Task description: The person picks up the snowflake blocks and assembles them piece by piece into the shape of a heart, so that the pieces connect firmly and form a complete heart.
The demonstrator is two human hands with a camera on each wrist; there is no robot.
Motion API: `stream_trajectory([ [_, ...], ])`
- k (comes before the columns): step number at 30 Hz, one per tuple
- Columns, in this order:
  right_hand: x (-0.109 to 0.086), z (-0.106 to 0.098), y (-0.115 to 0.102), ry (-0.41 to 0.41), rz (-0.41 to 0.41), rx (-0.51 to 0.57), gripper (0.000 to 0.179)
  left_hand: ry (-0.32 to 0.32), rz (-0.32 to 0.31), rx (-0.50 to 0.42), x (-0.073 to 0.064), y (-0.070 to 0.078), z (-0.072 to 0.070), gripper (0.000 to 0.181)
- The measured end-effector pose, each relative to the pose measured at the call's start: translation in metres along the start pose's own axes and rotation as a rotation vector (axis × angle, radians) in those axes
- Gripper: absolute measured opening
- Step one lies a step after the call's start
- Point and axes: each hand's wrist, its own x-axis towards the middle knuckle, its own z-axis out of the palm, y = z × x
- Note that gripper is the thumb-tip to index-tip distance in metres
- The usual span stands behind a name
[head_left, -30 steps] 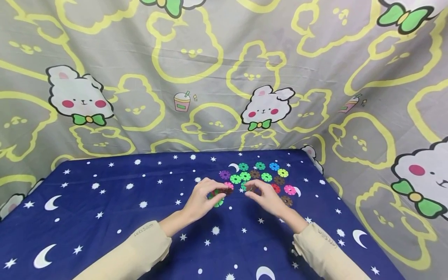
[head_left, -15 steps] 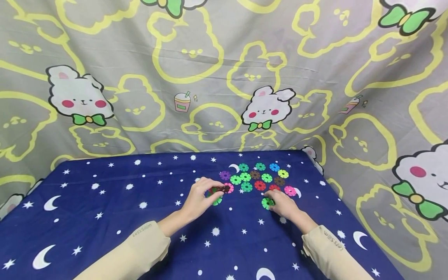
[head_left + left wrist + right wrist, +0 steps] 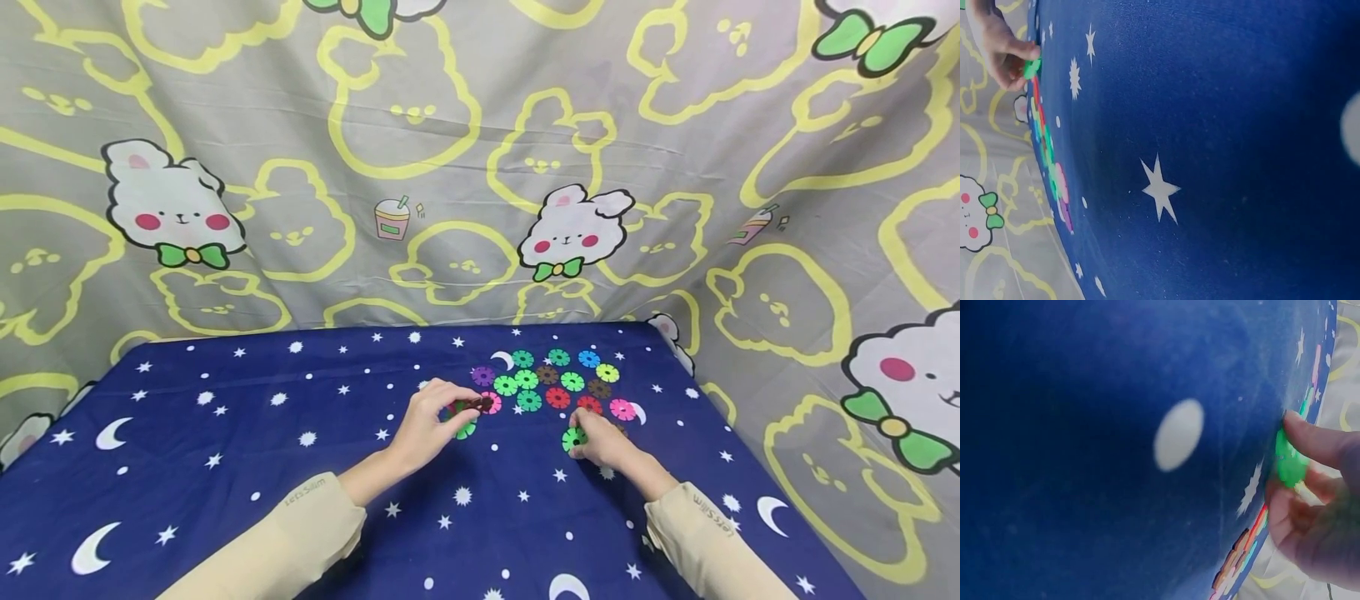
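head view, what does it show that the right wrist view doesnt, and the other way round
Only the head view: the left hand pinching a dark brown disc, the purple disc, both cream sleeves and the rabbit prints.
Only the right wrist view: more of the right hand's bent fingers, mostly hidden from above.
Both: that hand gripping a green disc, the blue starry cloth and the patterned curtain.
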Motion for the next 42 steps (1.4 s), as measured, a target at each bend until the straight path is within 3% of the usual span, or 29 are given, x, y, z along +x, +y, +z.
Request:
stream_trajectory([
  [3,0.002,-0.002,0.0,0.031,-0.026,0.071,0.029,0.013,0.027,-0.003,0.0,-0.001,0.001,0.019],
  [9,0.006,-0.012,-0.013,0.071,-0.142,0.352,0.023,0.014,0.037,-0.004,0.001,0.0,0.002,0.019],
  [17,0.002,-0.026,-0.054,0.059,-0.225,0.753,0.037,-0.018,0.002,-0.001,0.001,0.001,0.005,0.019],
  [20,-0.003,-0.029,-0.071,0.077,-0.237,0.854,0.037,-0.033,-0.006,0.002,0.001,0.002,0.006,0.019],
  [23,-0.005,-0.03,-0.085,0.112,-0.239,0.897,0.035,-0.035,0.009,0.01,0.001,0.002,0.007,0.02],
  [32,-0.008,-0.023,-0.104,0.148,-0.224,0.912,0.037,0.012,0.142,0.068,0.004,0.003,0.009,0.024],
  [42,-0.01,-0.019,-0.118,0.191,-0.207,0.953,0.034,0.131,0.181,0.046,0.002,0.003,0.012,0.022],
])
